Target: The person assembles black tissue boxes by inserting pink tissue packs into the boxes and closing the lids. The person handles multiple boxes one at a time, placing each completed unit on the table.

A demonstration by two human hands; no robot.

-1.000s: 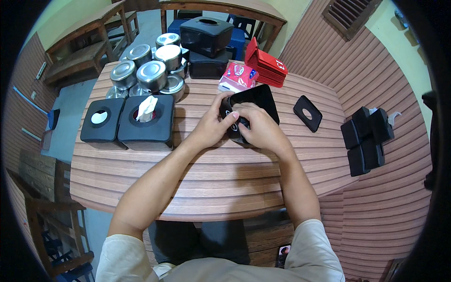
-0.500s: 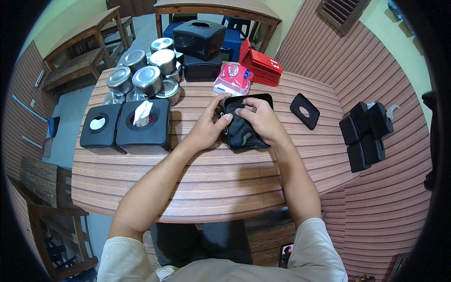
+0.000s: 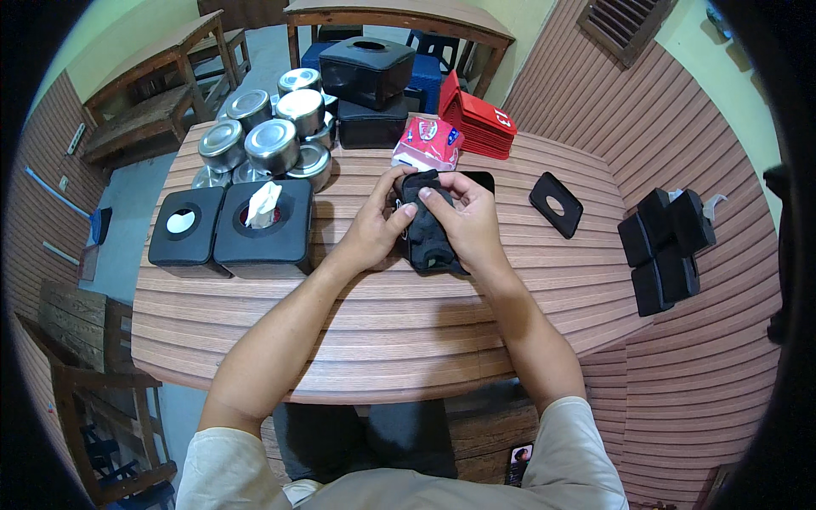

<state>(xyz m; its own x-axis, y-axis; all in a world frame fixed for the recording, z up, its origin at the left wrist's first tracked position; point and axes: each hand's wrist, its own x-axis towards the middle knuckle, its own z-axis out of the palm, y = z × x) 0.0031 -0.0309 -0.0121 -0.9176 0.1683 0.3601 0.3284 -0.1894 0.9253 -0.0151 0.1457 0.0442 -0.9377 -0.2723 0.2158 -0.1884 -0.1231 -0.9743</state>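
A black open-topped tissue box (image 3: 483, 180) stands on the table in front of me, mostly covered by my hands and a dark cloth (image 3: 432, 240). My left hand (image 3: 380, 212) is closed around the box's left side, its thumb toward me and its fingers at the far edge. With my right hand (image 3: 473, 223) I pinch the cloth, thumb on top, and press it at the box's left wall. The inside of the box is largely hidden. Off to the right lies a black lid (image 3: 557, 206) with an oval hole.
Two black tissue boxes (image 3: 263, 229) stand at left, one with tissue sticking out. Behind them are stacked metal tins (image 3: 272, 144). Farther back are larger black boxes (image 3: 368, 72), a pink tissue pack (image 3: 429, 143) and red number stands (image 3: 480, 127). Small black boxes (image 3: 663, 246) sit at the right edge.
My right hand has shifted left with the cloth, drawing it up along the box's left wall. More of the cloth now bunches between both hands. The left hand keeps its hold.
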